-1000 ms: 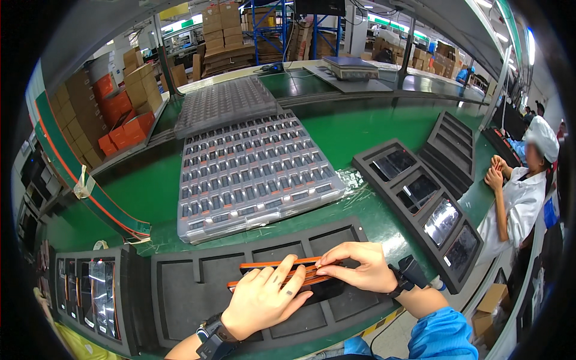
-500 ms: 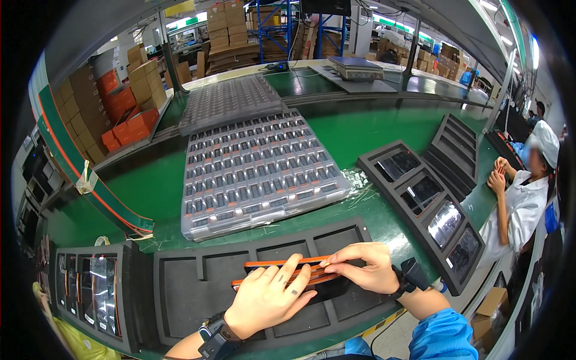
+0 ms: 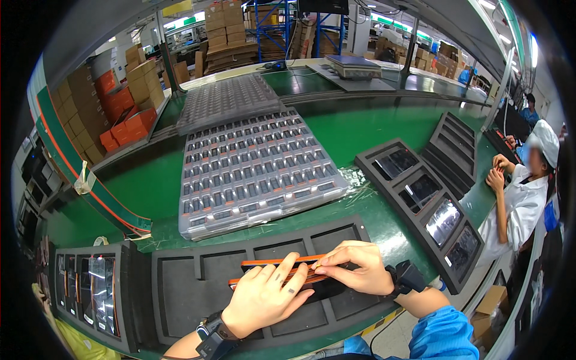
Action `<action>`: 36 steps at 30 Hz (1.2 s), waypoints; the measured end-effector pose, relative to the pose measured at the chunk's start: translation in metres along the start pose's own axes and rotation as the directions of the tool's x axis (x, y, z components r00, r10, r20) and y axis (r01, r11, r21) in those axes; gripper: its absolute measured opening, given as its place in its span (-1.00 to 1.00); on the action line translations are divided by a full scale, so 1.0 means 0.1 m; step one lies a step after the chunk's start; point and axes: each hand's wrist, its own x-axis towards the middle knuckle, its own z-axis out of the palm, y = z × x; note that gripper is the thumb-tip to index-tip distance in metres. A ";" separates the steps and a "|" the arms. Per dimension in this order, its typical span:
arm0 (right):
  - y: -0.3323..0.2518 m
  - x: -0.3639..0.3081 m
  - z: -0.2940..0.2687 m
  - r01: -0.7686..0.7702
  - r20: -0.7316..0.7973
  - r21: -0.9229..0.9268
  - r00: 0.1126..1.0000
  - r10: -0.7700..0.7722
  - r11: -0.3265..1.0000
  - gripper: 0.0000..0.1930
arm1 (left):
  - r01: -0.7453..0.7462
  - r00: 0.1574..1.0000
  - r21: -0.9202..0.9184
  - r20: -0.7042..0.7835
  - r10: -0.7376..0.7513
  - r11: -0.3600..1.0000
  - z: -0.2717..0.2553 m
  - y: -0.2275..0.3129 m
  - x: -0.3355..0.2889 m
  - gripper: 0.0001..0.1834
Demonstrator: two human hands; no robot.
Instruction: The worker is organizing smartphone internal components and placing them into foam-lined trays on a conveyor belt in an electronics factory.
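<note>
Thin, dark, orange-edged phone pieces (image 3: 255, 263) stand on edge side by side above the near black foam tray (image 3: 174, 282). My left hand (image 3: 264, 300) is closed over them from the front, fingers laid across their upper edges. At their right end my right hand (image 3: 354, 267) pinches with thumb and forefinger, close to the left fingertips. Something small and pale shows at that pinch, too small to name. The lower parts of the pieces are hidden behind my left hand.
Clear plastic trays (image 3: 258, 174) with rows of small dark parts lie beyond. A foam tray of dark-screened phones (image 3: 394, 163) stands right, another foam tray (image 3: 129, 300) left. At far right a co-worker (image 3: 522, 198) in white handles a small orange piece.
The view has shifted slightly. My right fingertips stay pinched at the right end of the pieces, with only a small change of position; my left hand holds its place.
</note>
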 end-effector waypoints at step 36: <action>0.17 0.14 -0.50 -0.060 -0.002 -0.306 0.998 0.062 0.950 -0.84 | -0.111 0.984 -0.010 -0.141 0.109 0.994 -0.08 0.06 -0.02 -0.57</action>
